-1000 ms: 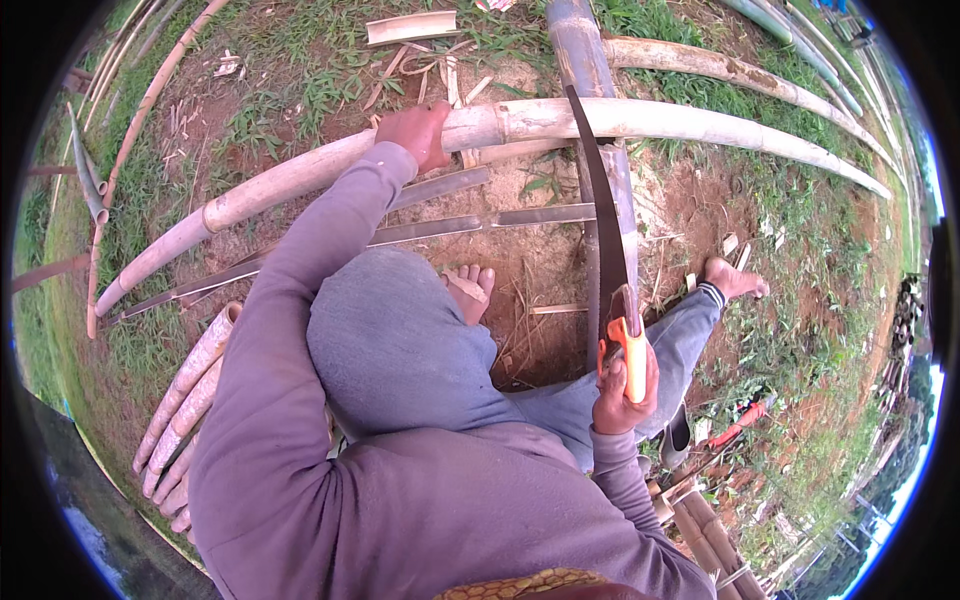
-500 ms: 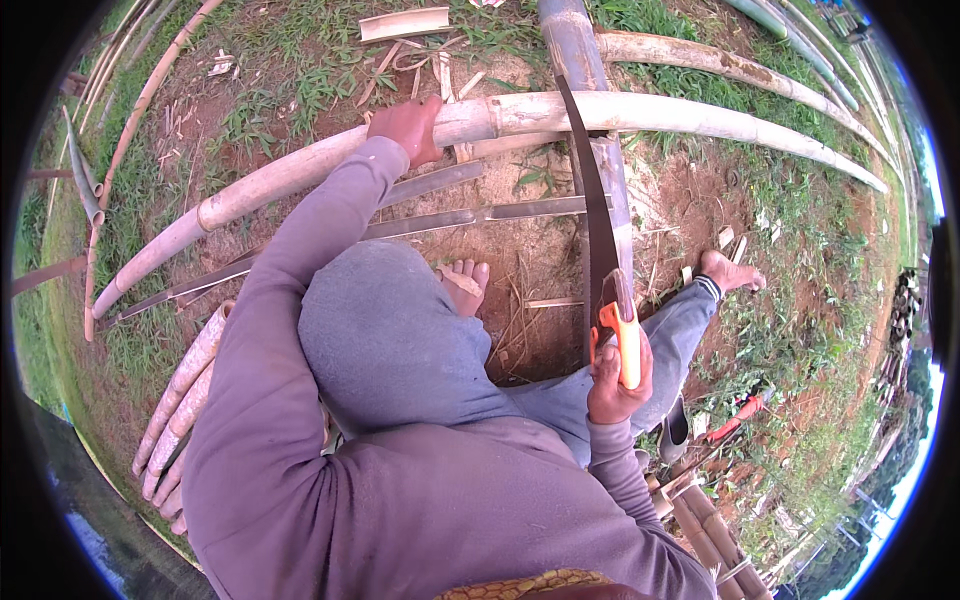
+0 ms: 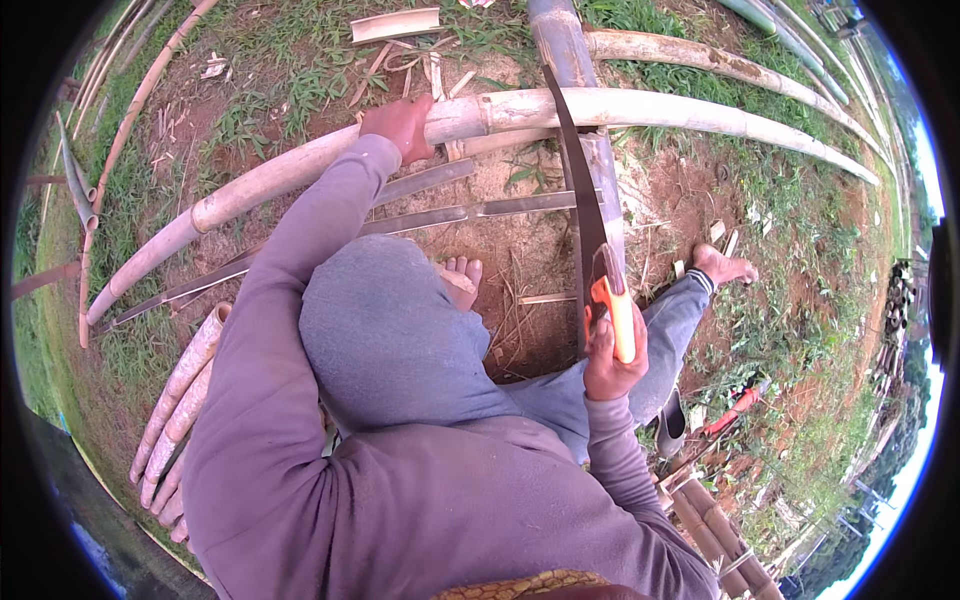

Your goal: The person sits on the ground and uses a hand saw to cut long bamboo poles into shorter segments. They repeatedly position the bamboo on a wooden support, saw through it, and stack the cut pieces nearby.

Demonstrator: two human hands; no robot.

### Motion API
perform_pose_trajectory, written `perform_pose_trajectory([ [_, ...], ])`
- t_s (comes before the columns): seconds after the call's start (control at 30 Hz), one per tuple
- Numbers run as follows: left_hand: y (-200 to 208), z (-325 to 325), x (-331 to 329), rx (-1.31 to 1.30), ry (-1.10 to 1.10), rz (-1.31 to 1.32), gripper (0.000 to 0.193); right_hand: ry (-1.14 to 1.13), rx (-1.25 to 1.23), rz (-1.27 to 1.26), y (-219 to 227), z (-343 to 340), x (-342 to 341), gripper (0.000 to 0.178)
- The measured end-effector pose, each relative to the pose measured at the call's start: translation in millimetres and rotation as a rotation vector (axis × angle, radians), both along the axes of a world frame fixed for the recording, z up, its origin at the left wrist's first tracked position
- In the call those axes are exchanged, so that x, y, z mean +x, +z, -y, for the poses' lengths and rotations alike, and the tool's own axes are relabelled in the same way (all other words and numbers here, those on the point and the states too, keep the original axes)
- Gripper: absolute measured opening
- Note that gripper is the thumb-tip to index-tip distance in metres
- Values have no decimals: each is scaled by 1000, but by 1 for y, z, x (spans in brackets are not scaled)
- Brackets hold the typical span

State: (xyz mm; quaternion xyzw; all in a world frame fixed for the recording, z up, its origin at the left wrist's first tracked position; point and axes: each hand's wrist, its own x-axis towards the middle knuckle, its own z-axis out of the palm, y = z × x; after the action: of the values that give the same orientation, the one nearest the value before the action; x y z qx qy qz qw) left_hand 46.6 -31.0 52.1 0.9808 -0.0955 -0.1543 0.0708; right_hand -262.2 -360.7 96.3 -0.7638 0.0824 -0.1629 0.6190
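Note:
My left hand [image 3: 402, 130] is wrapped round a long pale bamboo pole [image 3: 690, 104] and presses on it from above. In my right hand [image 3: 616, 362] is the orange handle of a handsaw [image 3: 582, 185]. Its dark, curved blade lies across the bamboo pole, to the right of my left hand, with the tip past the pole's far side. Whether the teeth are sunk into the bamboo I cannot tell. Under the pole runs a thick greyish pole [image 3: 564, 45], crossing it near the blade.
Split bamboo strips [image 3: 420, 222] lie between my feet and the pole. Another bamboo pole [image 3: 720, 60] stretches away at the far right. Short bamboo pieces [image 3: 185, 405] are piled at my left. A red-handled tool [image 3: 735, 410] and a dark shoe [image 3: 671, 425] lie at the right.
My right hand and the saw have moved a little away from me, and the blade has slid forward across the pole. My left hand keeps its hold on the bamboo.

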Motion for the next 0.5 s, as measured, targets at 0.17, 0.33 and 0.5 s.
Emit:
perform_pose_trajectory([
  [0.17,-5,2,2,-29,-20,70,63,3,-121,137,-12,0,33,42],
  [0.33,0,11,3,-33,-37,40,65,-26,-168,102,-15,-8,214,35],
  [0.5,2,2,2,-35,-4,23,66,-32,-34,72,-23,4,69,44],
])
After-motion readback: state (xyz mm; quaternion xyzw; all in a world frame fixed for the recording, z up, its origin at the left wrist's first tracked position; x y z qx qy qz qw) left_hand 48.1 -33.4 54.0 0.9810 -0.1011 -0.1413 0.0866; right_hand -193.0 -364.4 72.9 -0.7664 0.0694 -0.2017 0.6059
